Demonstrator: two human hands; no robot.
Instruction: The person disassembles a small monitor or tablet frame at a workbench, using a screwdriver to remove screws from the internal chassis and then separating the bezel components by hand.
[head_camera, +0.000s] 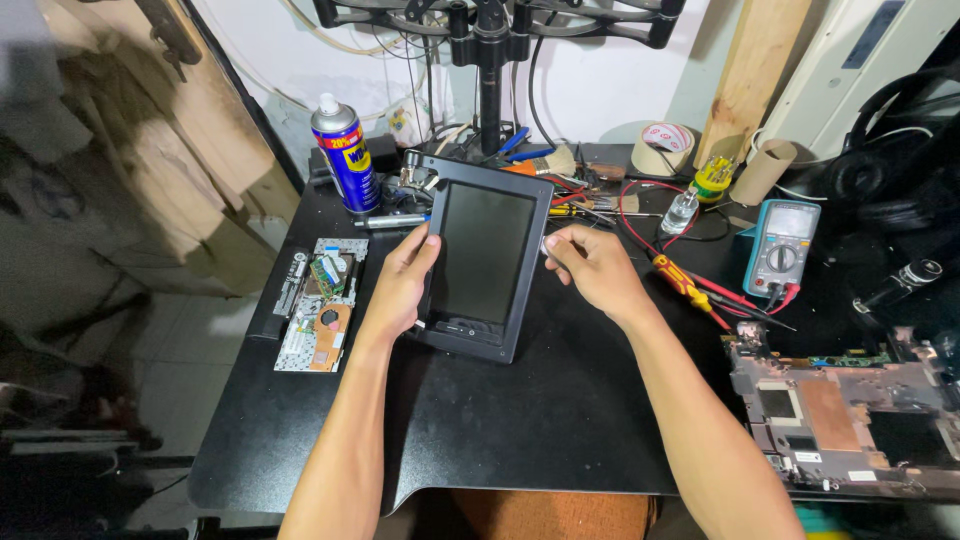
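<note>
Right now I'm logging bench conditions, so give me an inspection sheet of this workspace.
Surface: matte black desk top, bare in front.
Job's things: black-framed flat tablet screen, tilted up off the desk.
Clutter: blue spray can, opened circuit board, teal multimeter, tape roll, stripped brown laptop chassis.
Grippers: left hand fingers grip the screen's left edge; right hand rests at its right edge.
Cables: red test leads loop behind.
Surroundings: white wall, wooden plank.
</note>
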